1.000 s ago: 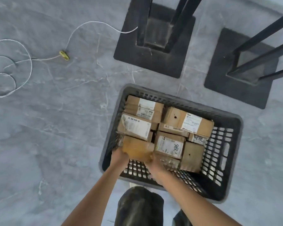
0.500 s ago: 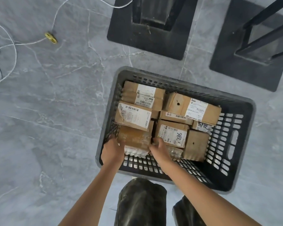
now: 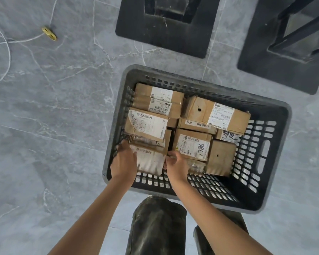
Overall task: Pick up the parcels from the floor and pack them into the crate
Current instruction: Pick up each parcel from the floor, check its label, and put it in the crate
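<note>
grey marbled floor fills the view, and the crate sits on it. beyond the crate's far wall stand two black square bases, one past its far left corner and one past its far right corner. the crate is dark grey plastic with slotted walls. dark trouser legs stand just outside its near wall. inside it, brown cardboard parcels with white labels pack the far and middle parts, some stacked.

the hands are apart, both down in the crate's near left corner with the held parcel between them. the left hand clasps its left edge and the right hand pinches its right edge with curled fingers. this parcel touches the ones beyond it.

well out from the crate's far left corner lies a white cord with a small brass-coloured fitting on it.
</note>
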{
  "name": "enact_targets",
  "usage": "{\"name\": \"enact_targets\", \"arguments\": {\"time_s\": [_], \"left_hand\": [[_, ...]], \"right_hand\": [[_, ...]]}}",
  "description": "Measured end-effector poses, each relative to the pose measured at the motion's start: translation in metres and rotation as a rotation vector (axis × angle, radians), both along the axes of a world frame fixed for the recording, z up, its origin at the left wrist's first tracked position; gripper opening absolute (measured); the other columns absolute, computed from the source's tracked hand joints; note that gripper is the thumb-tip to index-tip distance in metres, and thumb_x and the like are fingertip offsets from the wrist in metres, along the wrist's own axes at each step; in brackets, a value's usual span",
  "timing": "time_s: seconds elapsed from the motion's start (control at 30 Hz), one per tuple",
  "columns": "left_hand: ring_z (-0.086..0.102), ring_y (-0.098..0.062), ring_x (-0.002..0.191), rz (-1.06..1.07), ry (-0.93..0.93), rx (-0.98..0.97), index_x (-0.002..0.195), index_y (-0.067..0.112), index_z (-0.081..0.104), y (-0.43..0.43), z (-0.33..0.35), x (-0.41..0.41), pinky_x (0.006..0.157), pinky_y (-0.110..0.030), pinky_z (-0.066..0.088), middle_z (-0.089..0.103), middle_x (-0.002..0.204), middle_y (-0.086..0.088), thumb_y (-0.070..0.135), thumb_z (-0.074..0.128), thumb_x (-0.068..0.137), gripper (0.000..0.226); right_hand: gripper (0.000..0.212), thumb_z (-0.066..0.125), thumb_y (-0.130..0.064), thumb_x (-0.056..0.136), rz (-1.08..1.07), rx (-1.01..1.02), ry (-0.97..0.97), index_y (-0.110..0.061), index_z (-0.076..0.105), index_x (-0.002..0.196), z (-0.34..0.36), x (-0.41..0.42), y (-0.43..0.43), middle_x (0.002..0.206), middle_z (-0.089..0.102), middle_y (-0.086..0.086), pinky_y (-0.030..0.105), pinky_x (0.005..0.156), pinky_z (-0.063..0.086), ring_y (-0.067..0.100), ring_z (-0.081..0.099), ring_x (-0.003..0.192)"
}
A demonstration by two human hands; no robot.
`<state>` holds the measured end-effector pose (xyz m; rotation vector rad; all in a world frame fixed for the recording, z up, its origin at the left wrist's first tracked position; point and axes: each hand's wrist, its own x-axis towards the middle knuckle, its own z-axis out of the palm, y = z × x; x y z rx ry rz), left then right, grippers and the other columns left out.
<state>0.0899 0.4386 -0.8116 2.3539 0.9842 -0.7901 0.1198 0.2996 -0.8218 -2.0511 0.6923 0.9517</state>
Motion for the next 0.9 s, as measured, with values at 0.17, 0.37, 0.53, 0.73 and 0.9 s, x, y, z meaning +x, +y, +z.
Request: {"name": "enact_targets", "arguments": {"time_s": [0.17, 0.37, 0.53, 0.73, 0.9], "left_hand": [[0.062, -0.031, 0.099, -0.005, -0.026, -0.005, 0.142, 0.012, 0.025, -0.021, 0.003, -0.009, 0.058, -0.034, 0.056, 0.022, 0.150, -0.013, 0.001, 0.048, 0.089, 0.058], [0.003, -0.029, 0.146, -0.313, 0.064, -0.041, 0.150, 0.012, 0.012, -0.045, 0.012, -0.037, 0.104, -0.037, 0.044, -0.010, 0.158, -0.006, 0.004, 0.046, 0.093, 0.067], [-0.012, -0.036, 0.144, -0.459, 0.172, 0.008, 0.150, 0.016, -0.006, -0.051, 0.005, -0.028, 0.114, -0.055, 0.019, -0.021, 0.156, -0.011, 0.019, 0.045, 0.095, 0.075], [-0.009, -0.040, 0.144, -0.428, 0.204, 0.050, 0.150, 0.014, 0.000, -0.061, 0.006, -0.028, 0.111, -0.054, 0.024, -0.020, 0.156, -0.012, 0.025, 0.045, 0.095, 0.072], [-0.005, -0.035, 0.145, -0.412, 0.214, -0.022, 0.144, 0.013, 0.022, -0.053, 0.020, -0.024, 0.111, -0.049, 0.032, -0.011, 0.158, -0.010, 0.018, 0.044, 0.095, 0.054]], "right_hand": [[0.043, 0.037, 0.015, 0.087, -0.190, 0.269, 0.208, -0.012, 0.057, 0.114, -0.002, -0.004, -0.005, 0.110, 0.065, 0.006, 0.022, 0.077, 0.053, 0.017, 0.064, 0.098], [0.068, 0.026, 0.029, 0.078, -0.310, 0.538, 0.358, -0.014, 0.049, 0.126, 0.003, -0.001, -0.024, 0.130, 0.057, 0.005, 0.035, 0.108, 0.039, 0.018, 0.052, 0.124], [0.070, 0.027, 0.028, 0.079, -0.202, 0.518, 0.376, -0.023, 0.048, 0.121, 0.002, 0.012, -0.022, 0.121, 0.057, -0.007, 0.038, 0.102, 0.046, 0.010, 0.052, 0.116], [0.066, 0.027, 0.024, 0.083, -0.037, 0.497, 0.430, -0.020, 0.040, 0.130, 0.002, 0.025, -0.024, 0.118, 0.054, -0.003, 0.031, 0.083, 0.048, 0.026, 0.055, 0.112], [0.062, 0.042, -0.001, 0.092, 0.406, 0.222, 0.355, -0.020, 0.021, 0.147, 0.018, 0.020, -0.028, 0.108, 0.054, -0.003, 0.016, 0.041, 0.033, 0.007, 0.041, 0.051]]}}
